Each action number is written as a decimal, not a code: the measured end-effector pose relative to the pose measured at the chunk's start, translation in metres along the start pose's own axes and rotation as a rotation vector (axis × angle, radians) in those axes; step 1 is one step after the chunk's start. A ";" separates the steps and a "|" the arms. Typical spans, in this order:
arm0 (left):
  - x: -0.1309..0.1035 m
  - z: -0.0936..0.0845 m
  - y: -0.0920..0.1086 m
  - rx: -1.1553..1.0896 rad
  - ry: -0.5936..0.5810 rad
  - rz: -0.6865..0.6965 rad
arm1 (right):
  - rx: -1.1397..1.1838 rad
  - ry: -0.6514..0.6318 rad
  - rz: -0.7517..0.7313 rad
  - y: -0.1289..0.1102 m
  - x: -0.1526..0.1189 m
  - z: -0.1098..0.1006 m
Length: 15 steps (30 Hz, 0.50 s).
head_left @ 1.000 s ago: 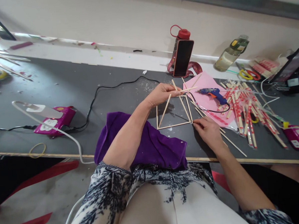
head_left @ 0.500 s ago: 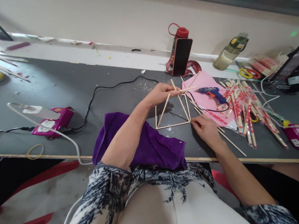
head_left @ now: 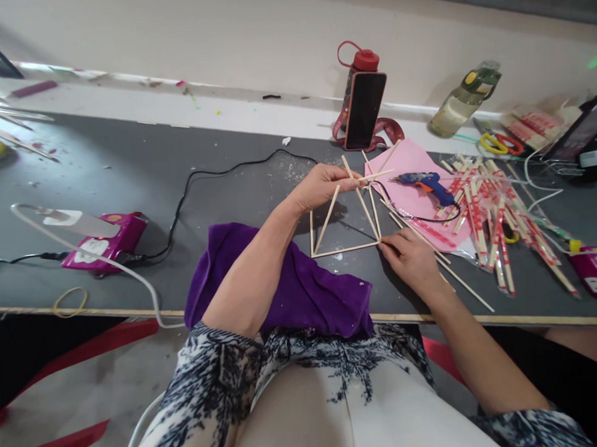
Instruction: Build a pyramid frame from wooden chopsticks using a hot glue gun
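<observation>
A frame of thin wooden sticks [head_left: 347, 249] stands on the grey table, with slanted sticks rising from its corners. My left hand [head_left: 326, 185] pinches the sticks at the upper part of the frame, where several cross. At the near right corner of the frame, the fingertips of my right hand [head_left: 406, 258] are closed on the sticks. Just right of the frame a blue glue gun [head_left: 427, 187] lies on a pink sheet [head_left: 407, 154]. Loose sticks [head_left: 464, 285] lie beside my right hand, and a purple cloth [head_left: 312, 296] is under my left forearm.
Wrapped chopsticks [head_left: 501, 219] are piled at the right. Behind stand a phone [head_left: 366, 111], a red-capped bottle [head_left: 366, 60] and a clear bottle [head_left: 455, 110]. Scissors [head_left: 494, 144] lie farther right. A magenta power strip [head_left: 104, 242] and black cable [head_left: 225, 168] are at the left.
Both hands keep their places on the stick frame, the right hand shifting very slightly. The view has moved a little.
</observation>
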State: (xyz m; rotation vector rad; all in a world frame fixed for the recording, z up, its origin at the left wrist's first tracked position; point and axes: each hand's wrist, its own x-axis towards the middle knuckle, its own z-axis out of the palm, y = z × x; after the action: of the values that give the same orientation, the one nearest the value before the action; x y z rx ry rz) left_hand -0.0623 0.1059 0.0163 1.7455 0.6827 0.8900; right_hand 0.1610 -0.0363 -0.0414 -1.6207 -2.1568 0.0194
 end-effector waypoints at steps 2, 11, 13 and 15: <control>0.000 0.000 -0.001 0.008 0.001 0.002 | -0.052 -0.015 -0.009 -0.001 0.000 0.001; 0.000 0.001 -0.003 -0.013 0.005 0.018 | -0.303 -0.145 -0.096 -0.013 0.011 -0.010; 0.000 0.001 -0.003 -0.011 0.008 0.016 | -0.332 -0.152 -0.106 -0.014 0.012 -0.010; 0.001 0.001 -0.003 -0.009 0.005 0.018 | -0.349 -0.141 -0.099 -0.015 0.013 -0.009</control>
State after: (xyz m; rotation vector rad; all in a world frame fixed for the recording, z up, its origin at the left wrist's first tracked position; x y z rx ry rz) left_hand -0.0613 0.1066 0.0138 1.7440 0.6659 0.9085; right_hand 0.1477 -0.0314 -0.0253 -1.7388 -2.4530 -0.2970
